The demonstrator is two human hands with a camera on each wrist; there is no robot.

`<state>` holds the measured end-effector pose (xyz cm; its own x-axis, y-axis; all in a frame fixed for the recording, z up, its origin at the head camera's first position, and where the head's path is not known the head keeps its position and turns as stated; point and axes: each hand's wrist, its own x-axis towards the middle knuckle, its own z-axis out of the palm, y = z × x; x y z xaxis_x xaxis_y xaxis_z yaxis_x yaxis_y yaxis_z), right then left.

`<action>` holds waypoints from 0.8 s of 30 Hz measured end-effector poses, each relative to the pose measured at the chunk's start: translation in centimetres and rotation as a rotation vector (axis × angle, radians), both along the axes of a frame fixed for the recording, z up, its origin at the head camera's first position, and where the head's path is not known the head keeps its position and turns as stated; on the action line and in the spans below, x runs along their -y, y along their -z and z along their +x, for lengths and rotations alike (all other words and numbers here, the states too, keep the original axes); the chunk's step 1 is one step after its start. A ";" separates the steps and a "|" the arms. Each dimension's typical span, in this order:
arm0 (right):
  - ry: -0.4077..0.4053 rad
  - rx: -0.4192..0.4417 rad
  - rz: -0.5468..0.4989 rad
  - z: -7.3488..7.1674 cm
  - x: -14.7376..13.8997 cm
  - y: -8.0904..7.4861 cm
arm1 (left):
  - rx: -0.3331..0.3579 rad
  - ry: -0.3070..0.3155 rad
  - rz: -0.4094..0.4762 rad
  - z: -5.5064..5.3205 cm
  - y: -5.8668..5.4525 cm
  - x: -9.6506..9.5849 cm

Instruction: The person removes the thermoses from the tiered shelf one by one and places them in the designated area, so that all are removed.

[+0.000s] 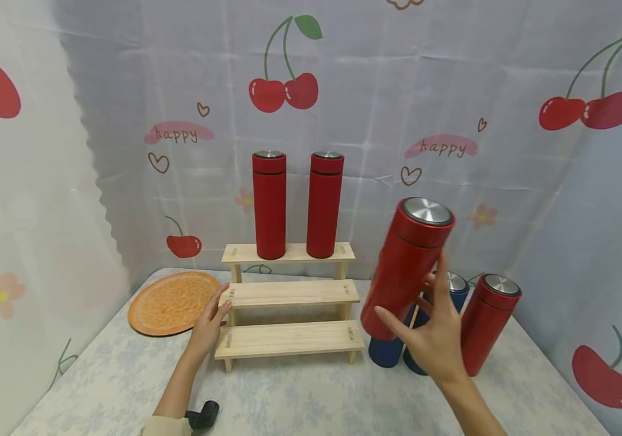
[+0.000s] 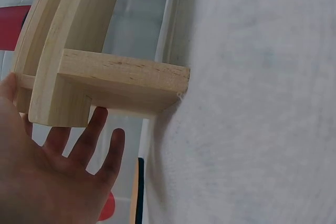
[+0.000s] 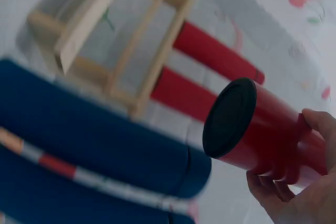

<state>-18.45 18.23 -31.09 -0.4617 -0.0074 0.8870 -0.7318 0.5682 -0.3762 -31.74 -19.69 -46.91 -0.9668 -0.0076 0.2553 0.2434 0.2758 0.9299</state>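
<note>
My right hand (image 1: 435, 339) grips a red thermos flask (image 1: 410, 266) with a steel-topped lid, raised and tilted in front of two blue flasks. In the right wrist view its dark base (image 3: 230, 118) faces the camera. My left hand (image 1: 209, 324) touches the left end of a three-step wooden stand (image 1: 294, 293); its fingers spread out, straight, beside the step ends in the left wrist view. Two red flasks, one on the left (image 1: 270, 206) and one on the right (image 1: 325, 206), stand upright on the top step. The two lower steps are bare.
Behind the held flask, a blue flask (image 1: 386, 353) and another blue flask (image 1: 456, 289) stand on the table, with a red flask (image 1: 489, 324) to their right. An orange round mat (image 1: 173, 303) lies left of the stand. A cherry-print curtain (image 1: 365, 72) closes off the back and sides.
</note>
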 end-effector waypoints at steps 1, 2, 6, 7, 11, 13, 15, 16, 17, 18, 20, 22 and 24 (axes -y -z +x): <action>0.025 0.006 -0.013 0.1 -1.2 -0.1 | 0.002 0.002 0.000 0.0 0.0 0.0; 0.054 0.014 -0.028 0.2 -2.4 -0.3 | 0.004 0.003 0.002 0.0 -0.1 0.0; 0.192 0.073 -0.115 1.5 -6.6 -1.4 | 0.021 0.023 0.025 0.5 -0.8 0.0; 0.236 0.094 -0.138 1.8 -7.7 -1.7 | 0.022 0.028 0.031 0.8 -1.1 -0.1; 0.456 0.145 -0.190 3.0 -11.5 -2.2 | 0.025 0.032 0.038 1.9 -2.4 -0.6; 0.537 0.136 -0.200 3.3 -13.5 -2.1 | 0.024 0.030 0.025 2.3 -2.9 -0.9; 0.595 0.130 -0.211 3.4 -15.3 -1.6 | 0.026 0.027 0.016 2.6 -3.2 -1.0; 0.609 0.126 -0.216 3.4 -16.2 -1.3 | 0.026 0.027 0.014 2.6 -3.3 -1.1; 0.621 0.133 -0.226 3.2 -17.0 -0.9 | 0.027 0.026 0.013 2.6 -3.3 -1.1; 0.628 0.148 -0.240 3.0 -17.8 -0.5 | 0.026 0.026 0.016 2.6 -3.3 -1.1; 0.642 0.184 -0.251 2.3 -19.3 0.7 | 0.027 0.024 0.022 2.5 -3.2 -1.1; 0.657 0.228 -0.241 1.4 -20.7 2.2 | 0.030 0.027 0.028 2.4 -3.1 -1.0; 0.653 0.281 -0.227 0.5 -21.8 3.6 | 0.035 0.032 0.038 2.1 -2.9 -0.9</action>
